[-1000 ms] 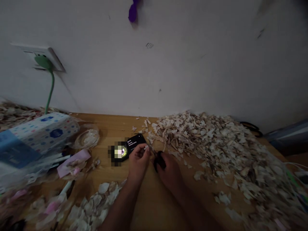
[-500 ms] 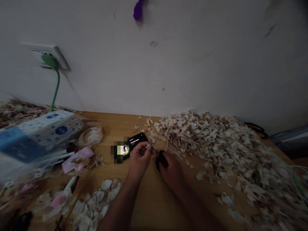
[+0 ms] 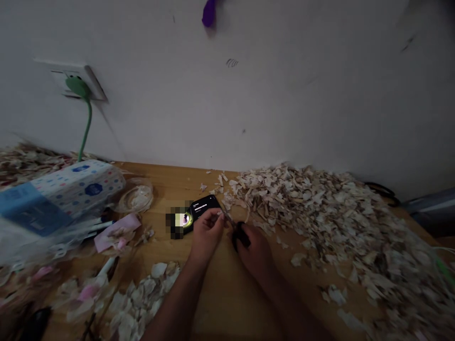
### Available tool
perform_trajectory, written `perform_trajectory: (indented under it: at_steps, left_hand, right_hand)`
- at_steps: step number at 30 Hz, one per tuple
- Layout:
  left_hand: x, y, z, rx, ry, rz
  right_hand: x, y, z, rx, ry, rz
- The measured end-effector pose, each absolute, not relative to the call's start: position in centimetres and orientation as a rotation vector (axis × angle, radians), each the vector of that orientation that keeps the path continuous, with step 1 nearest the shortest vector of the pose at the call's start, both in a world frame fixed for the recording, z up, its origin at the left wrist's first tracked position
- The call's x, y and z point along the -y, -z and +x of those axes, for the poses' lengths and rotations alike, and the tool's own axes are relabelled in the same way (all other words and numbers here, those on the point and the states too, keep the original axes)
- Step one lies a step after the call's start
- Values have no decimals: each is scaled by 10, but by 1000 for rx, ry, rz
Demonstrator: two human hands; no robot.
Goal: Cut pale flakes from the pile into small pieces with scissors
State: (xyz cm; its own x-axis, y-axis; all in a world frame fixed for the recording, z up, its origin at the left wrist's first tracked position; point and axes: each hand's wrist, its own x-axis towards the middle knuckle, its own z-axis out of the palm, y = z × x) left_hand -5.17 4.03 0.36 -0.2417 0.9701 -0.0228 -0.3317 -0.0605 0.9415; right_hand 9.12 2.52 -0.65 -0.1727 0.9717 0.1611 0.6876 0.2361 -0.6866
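My right hand (image 3: 254,248) is closed round the black handles of a pair of scissors (image 3: 241,236), whose blades point up and left toward my other hand. My left hand (image 3: 209,229) pinches a small pale flake (image 3: 220,214) between thumb and fingertips, right at the scissor blades. What exactly the flake is, I cannot make out. Just behind my left hand lies a phone (image 3: 204,204) with its screen lit. To the right spreads a big heap of dry, whitish petal-like flakes (image 3: 305,208). A smaller pile of paler flakes (image 3: 142,296) lies beside my left forearm.
On the left are a blue and white tissue pack (image 3: 74,189), a clear round container (image 3: 135,196), a pink paper piece (image 3: 119,229) and clear plastic. A green plug (image 3: 78,87) sits in the wall socket. The wall closes off the wooden table's back edge (image 3: 167,166).
The whole view has shifted slightly, so things appear a little further right. Both hands keep nearly the same pose, with the flake and the scissors still held.
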Motion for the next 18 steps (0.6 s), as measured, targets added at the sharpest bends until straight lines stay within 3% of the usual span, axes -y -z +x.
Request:
perform_trajectory:
  at_steps: [18]
  left_hand:
    - [-42, -3, -58, -1139, -1510, 917]
  right_hand:
    - [-26, 6, 91, 1945, -581, -1525]
